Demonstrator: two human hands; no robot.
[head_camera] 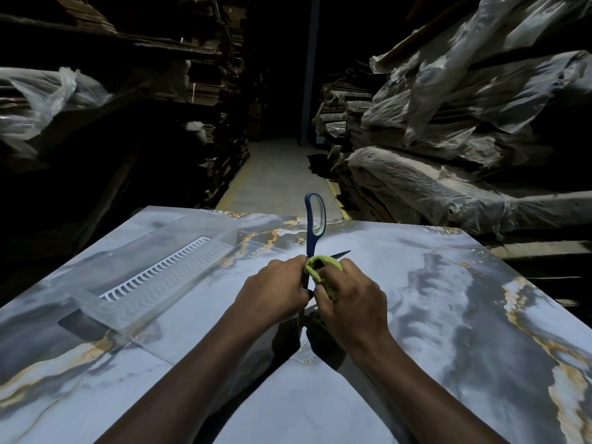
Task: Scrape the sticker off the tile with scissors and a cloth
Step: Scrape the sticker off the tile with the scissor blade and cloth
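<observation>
Blue-handled scissors [314,219] stand upright over the glossy grey marble tile [448,299], one handle loop pointing up and away. One blade tip pokes out to the right above my hands; another blade points down toward the tile. My left hand [272,293] grips the scissors at their middle. My right hand [349,298] holds a yellow-green cloth [320,267] bunched around the blade. Both hands touch each other at the tile's centre. No sticker is visible; the spot under my hands is hidden.
A clear plastic tray [153,277] with a white slotted insert lies on the tile to the left. Beyond the tile's far edge runs a narrow aisle [282,174] between dark stacks of boxes and plastic-wrapped pallets [448,155].
</observation>
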